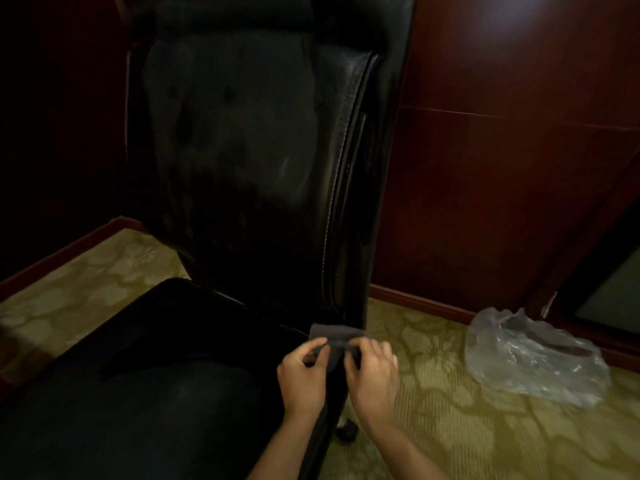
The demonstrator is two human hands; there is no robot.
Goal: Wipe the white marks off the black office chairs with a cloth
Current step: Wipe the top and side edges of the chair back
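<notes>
Dim wood-panelled room, patterned carpet (pixel 450 427) underfoot. Both hands pinch a grey cloth (pixel 334 337) at the seat's rear corner, left hand (pixel 303 375) and right hand (pixel 372 372) seemingly refolding it. Next, probably, press it onto the black office chair (pixel 249 161), where faint pale smears show.

Hidden/cut-off areas
Chair (pixel 249 161) top & seat front cut by frame edges; cloth (pixel 334 336) partly hidden behind fingers; dim light hides any marks.

Two bare forearms, left hand (pixel 303 375) and right hand (pixel 372 372) ungloved, sleeveless.
</notes>
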